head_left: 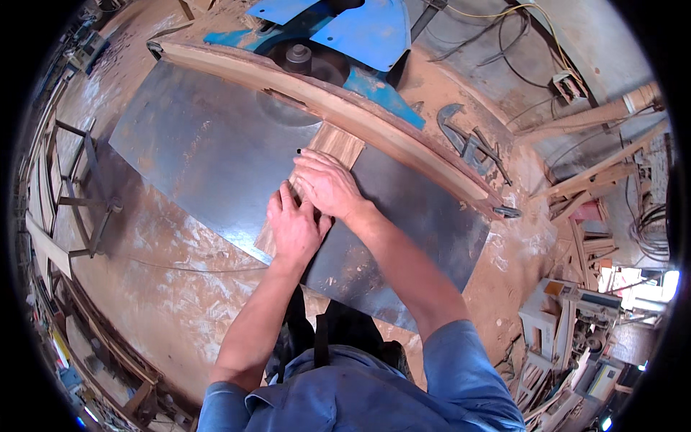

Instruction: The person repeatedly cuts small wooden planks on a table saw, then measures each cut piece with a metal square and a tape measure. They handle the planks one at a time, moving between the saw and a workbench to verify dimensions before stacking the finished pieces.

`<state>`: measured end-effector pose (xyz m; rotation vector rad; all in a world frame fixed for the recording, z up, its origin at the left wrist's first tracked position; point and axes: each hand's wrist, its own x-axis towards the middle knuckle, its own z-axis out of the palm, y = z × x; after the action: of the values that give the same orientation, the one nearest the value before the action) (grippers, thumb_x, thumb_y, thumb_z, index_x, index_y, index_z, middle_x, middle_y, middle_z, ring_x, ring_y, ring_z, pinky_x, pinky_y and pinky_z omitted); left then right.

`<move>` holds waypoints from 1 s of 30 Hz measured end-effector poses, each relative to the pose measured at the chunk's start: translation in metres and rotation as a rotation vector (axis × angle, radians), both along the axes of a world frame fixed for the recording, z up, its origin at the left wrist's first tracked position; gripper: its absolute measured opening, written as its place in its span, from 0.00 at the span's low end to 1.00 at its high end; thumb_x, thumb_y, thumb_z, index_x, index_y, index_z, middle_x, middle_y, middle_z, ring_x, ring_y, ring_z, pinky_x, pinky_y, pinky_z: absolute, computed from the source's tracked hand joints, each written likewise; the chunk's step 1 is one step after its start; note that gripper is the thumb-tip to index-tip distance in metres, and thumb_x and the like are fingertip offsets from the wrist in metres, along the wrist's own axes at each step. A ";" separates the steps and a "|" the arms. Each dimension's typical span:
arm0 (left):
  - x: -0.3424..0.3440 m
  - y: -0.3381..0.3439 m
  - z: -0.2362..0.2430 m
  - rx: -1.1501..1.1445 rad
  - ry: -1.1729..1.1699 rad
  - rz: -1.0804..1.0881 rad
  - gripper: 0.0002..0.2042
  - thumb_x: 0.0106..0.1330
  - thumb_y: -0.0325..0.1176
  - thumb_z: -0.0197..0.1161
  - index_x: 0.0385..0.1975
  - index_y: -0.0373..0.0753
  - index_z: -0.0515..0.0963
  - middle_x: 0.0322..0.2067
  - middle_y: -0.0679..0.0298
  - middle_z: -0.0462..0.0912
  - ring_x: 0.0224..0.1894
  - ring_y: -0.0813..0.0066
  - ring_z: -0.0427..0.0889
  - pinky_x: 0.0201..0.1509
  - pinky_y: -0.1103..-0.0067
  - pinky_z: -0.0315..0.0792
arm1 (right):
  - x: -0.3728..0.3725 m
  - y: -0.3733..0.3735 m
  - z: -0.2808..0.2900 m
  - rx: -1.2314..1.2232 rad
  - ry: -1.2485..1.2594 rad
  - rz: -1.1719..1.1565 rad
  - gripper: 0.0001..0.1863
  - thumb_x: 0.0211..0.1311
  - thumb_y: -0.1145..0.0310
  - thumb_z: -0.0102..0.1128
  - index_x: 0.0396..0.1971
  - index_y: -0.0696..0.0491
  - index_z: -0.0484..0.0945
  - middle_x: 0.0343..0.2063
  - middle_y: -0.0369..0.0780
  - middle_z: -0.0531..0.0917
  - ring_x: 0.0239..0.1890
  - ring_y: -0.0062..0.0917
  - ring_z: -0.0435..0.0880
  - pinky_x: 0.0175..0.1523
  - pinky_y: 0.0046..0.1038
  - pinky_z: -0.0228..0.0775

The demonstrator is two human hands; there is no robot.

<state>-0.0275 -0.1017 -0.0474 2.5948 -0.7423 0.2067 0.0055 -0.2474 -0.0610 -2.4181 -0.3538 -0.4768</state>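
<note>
A short, striped wooden board [338, 144] lies flat on the dark metal machine table [194, 151]. Its far end meets the long wooden fence [389, 140]. My right hand [325, 183] rests across the board with fingers stretched out, palm down. Just nearer to me, my left hand [291, 223] lies on the same board, fingers extended and close to the right hand. Both hands cover the board's middle, while its near end shows beside my left wrist. A dark slot opens in the fence, left of the board's far end.
Behind the fence stand blue metal guards [363, 36] around a round spindle [298, 57]. A metal clamp [471, 144] lies in sawdust to the right. A metal rack [86, 191] stands at the left, and wood scraps with machine parts [561, 324] fill the lower right.
</note>
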 end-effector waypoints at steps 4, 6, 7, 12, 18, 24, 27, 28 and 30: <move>-0.003 -0.007 0.009 0.040 0.038 0.049 0.32 0.49 0.45 0.71 0.54 0.34 0.74 0.58 0.39 0.67 0.57 0.41 0.66 0.63 0.57 0.61 | 0.011 -0.014 -0.007 -0.019 -0.023 0.078 0.10 0.59 0.67 0.57 0.33 0.56 0.83 0.48 0.42 0.83 0.59 0.35 0.75 0.66 0.37 0.64; -0.004 -0.008 0.019 0.065 0.088 0.079 0.34 0.49 0.44 0.71 0.56 0.34 0.72 0.59 0.40 0.67 0.57 0.41 0.66 0.64 0.56 0.60 | 0.011 -0.015 -0.004 -0.008 -0.012 0.070 0.09 0.59 0.68 0.57 0.32 0.55 0.83 0.47 0.41 0.83 0.58 0.34 0.76 0.66 0.36 0.64; -0.007 -0.006 0.020 0.077 0.084 0.094 0.35 0.49 0.45 0.71 0.57 0.33 0.72 0.59 0.40 0.67 0.57 0.42 0.66 0.64 0.56 0.61 | 0.012 -0.016 -0.004 0.005 -0.025 0.075 0.08 0.58 0.68 0.58 0.32 0.55 0.83 0.46 0.41 0.84 0.57 0.35 0.77 0.65 0.36 0.66; -0.007 -0.011 0.010 0.093 0.046 0.093 0.35 0.48 0.45 0.71 0.56 0.32 0.72 0.58 0.40 0.68 0.57 0.42 0.67 0.63 0.57 0.63 | 0.017 -0.018 -0.007 0.053 -0.053 0.092 0.06 0.56 0.70 0.61 0.31 0.55 0.83 0.41 0.40 0.85 0.53 0.36 0.80 0.62 0.36 0.69; 0.002 -0.004 0.007 0.093 0.044 0.079 0.34 0.48 0.45 0.71 0.55 0.32 0.73 0.58 0.40 0.68 0.57 0.41 0.67 0.63 0.57 0.63 | 0.031 -0.015 -0.004 0.025 -0.052 0.128 0.05 0.54 0.71 0.61 0.28 0.56 0.83 0.38 0.40 0.85 0.49 0.34 0.81 0.59 0.34 0.71; 0.022 0.008 0.009 0.135 0.059 0.091 0.35 0.48 0.46 0.70 0.56 0.32 0.74 0.58 0.39 0.68 0.58 0.41 0.66 0.64 0.56 0.64 | 0.051 -0.001 -0.004 0.058 -0.069 0.108 0.05 0.54 0.72 0.61 0.27 0.57 0.83 0.37 0.40 0.85 0.48 0.32 0.81 0.58 0.33 0.72; 0.027 0.013 0.006 0.135 0.054 0.109 0.35 0.48 0.46 0.70 0.56 0.32 0.73 0.59 0.40 0.67 0.58 0.41 0.66 0.64 0.56 0.63 | 0.057 0.006 -0.007 0.055 -0.100 0.101 0.06 0.54 0.72 0.61 0.28 0.57 0.84 0.37 0.40 0.86 0.49 0.32 0.81 0.58 0.32 0.72; 0.030 0.015 0.005 0.134 0.049 0.110 0.35 0.48 0.46 0.70 0.56 0.32 0.73 0.59 0.40 0.67 0.58 0.41 0.66 0.64 0.56 0.63 | 0.061 0.008 -0.008 0.059 -0.138 0.092 0.05 0.52 0.72 0.60 0.26 0.56 0.83 0.36 0.39 0.85 0.48 0.32 0.80 0.57 0.32 0.72; 0.034 0.019 0.004 0.133 0.041 0.109 0.35 0.48 0.46 0.70 0.56 0.32 0.73 0.59 0.40 0.67 0.58 0.41 0.66 0.64 0.56 0.63 | 0.066 0.013 -0.009 0.067 -0.214 0.074 0.03 0.49 0.72 0.60 0.22 0.53 0.81 0.32 0.37 0.83 0.46 0.30 0.79 0.56 0.31 0.71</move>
<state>0.0068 -0.0830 -0.0431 2.7603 -0.6199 0.1410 0.0715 -0.2343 -0.0704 -2.2860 -0.5089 -0.7051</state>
